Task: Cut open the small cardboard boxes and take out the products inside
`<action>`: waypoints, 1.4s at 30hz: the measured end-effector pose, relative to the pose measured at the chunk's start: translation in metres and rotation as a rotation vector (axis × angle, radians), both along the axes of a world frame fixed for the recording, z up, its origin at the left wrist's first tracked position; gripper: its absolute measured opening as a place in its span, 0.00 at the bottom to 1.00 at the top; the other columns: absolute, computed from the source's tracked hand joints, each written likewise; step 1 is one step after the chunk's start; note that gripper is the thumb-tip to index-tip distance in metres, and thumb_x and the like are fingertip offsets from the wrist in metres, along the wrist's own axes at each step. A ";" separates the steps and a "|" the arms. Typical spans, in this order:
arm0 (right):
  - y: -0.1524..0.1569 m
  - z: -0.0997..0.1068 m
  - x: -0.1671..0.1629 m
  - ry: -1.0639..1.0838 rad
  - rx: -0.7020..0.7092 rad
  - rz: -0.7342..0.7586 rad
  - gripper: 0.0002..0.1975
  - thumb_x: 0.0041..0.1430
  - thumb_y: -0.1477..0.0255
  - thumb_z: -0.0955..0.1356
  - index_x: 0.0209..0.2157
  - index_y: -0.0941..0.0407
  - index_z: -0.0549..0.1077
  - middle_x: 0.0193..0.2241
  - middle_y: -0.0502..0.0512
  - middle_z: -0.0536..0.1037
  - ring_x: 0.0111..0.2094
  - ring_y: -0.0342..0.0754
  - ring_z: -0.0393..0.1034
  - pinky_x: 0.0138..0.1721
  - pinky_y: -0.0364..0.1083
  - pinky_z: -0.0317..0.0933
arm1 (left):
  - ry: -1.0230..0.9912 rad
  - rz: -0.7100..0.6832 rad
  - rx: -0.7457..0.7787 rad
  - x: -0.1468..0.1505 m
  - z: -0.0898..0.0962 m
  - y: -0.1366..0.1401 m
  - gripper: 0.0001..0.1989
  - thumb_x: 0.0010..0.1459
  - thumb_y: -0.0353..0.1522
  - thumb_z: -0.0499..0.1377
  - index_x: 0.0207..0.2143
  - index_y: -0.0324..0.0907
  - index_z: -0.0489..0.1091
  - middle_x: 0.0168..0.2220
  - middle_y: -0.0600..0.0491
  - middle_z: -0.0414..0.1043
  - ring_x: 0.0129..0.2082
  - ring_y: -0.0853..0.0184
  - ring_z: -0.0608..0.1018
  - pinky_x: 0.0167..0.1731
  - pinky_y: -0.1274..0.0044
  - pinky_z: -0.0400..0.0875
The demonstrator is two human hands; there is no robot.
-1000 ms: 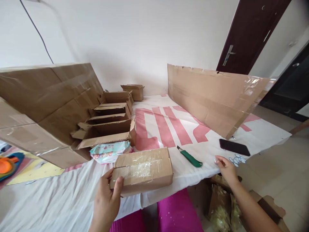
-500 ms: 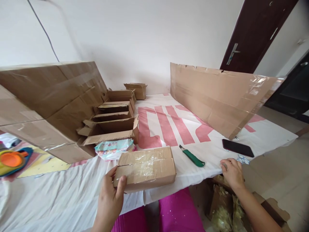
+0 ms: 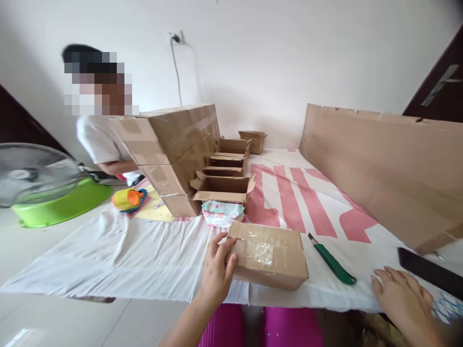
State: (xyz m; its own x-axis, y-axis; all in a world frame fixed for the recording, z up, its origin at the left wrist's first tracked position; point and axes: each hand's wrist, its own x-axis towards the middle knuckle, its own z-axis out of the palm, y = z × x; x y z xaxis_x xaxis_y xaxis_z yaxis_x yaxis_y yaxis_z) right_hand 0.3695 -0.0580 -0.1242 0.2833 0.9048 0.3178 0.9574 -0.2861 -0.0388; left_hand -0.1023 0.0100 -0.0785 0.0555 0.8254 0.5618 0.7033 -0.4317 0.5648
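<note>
A closed cardboard box [image 3: 269,250], with clear tape across its top flaps, lies near the front edge of the table. My left hand [image 3: 219,267] is at its left end, fingers and thumb curled against the edge. My right hand [image 3: 403,294] rests on the cloth at the right, palm down, its fingers stretched out and holding nothing. Between the box and this hand lies a green utility knife [image 3: 334,264], its blade pointing away from me. A dark phone [image 3: 430,270] lies just beyond my right hand. Touching or close behind the box is a pack of wipes [image 3: 223,213].
Several open cardboard boxes [image 3: 226,184] stand in a row beside a large stacked carton wall [image 3: 181,144]. A cardboard sheet [image 3: 379,168] stands upright at right. Toys [image 3: 128,198] lie at left, near a green-based fan [image 3: 61,202] and a person in a white top [image 3: 99,137].
The view has swung left, bringing the fan and the person into sight. My left hand's grip on the box has loosened slightly. My right hand has flattened onto the cloth.
</note>
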 end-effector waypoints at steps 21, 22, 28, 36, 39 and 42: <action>0.105 0.067 -0.108 0.270 0.099 0.357 0.23 0.66 0.60 0.54 0.54 0.56 0.66 0.46 0.61 0.79 0.38 0.56 0.78 0.32 0.50 0.69 | -0.367 -0.091 -0.189 0.005 0.011 -0.002 0.19 0.62 0.42 0.56 0.52 0.44 0.61 0.51 0.44 0.67 0.52 0.56 0.71 0.50 0.65 0.65; 0.103 0.080 -0.117 0.282 0.134 0.409 0.22 0.67 0.59 0.55 0.54 0.55 0.67 0.45 0.60 0.80 0.37 0.54 0.78 0.31 0.48 0.70 | -0.390 -0.102 -0.195 0.005 0.011 -0.002 0.19 0.62 0.42 0.56 0.52 0.44 0.61 0.51 0.45 0.67 0.51 0.56 0.71 0.50 0.66 0.65; 0.098 0.140 -0.187 0.169 0.155 0.920 0.20 0.69 0.66 0.57 0.60 0.49 0.64 0.44 0.52 0.80 0.37 0.46 0.78 0.34 0.43 0.70 | -0.504 -0.129 -0.230 0.008 0.003 -0.001 0.20 0.63 0.43 0.54 0.54 0.45 0.59 0.52 0.46 0.65 0.49 0.58 0.70 0.49 0.67 0.65; 0.100 0.153 -0.268 -0.334 -0.046 1.033 0.32 0.60 0.82 0.62 0.63 0.46 0.61 0.35 0.52 0.78 0.29 0.47 0.74 0.28 0.44 0.64 | -0.495 -0.111 -0.211 0.009 -0.002 -0.002 0.22 0.63 0.43 0.53 0.55 0.43 0.57 0.52 0.44 0.65 0.51 0.58 0.70 0.51 0.65 0.65; 0.100 0.154 -0.278 -0.398 -0.081 1.015 0.32 0.60 0.82 0.63 0.63 0.45 0.61 0.36 0.54 0.78 0.31 0.48 0.74 0.30 0.45 0.64 | -0.486 -0.097 -0.192 0.008 -0.002 -0.002 0.22 0.63 0.42 0.54 0.55 0.42 0.58 0.52 0.44 0.66 0.52 0.57 0.70 0.52 0.64 0.65; 0.098 0.160 -0.273 -0.417 -0.121 1.022 0.32 0.59 0.84 0.63 0.62 0.46 0.63 0.36 0.54 0.78 0.31 0.48 0.75 0.30 0.45 0.63 | -0.482 -0.085 -0.198 0.009 -0.001 -0.003 0.21 0.63 0.41 0.54 0.54 0.42 0.59 0.52 0.44 0.67 0.51 0.57 0.71 0.51 0.64 0.65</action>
State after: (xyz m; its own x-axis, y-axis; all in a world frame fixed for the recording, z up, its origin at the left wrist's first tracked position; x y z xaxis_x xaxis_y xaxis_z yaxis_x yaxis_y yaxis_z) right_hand 0.0964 0.0401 0.0353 -0.7227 0.6827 0.1079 0.6760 0.6657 0.3160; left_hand -0.0938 0.0069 -0.0799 -0.0991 0.9222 0.3738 0.3110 -0.3281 0.8920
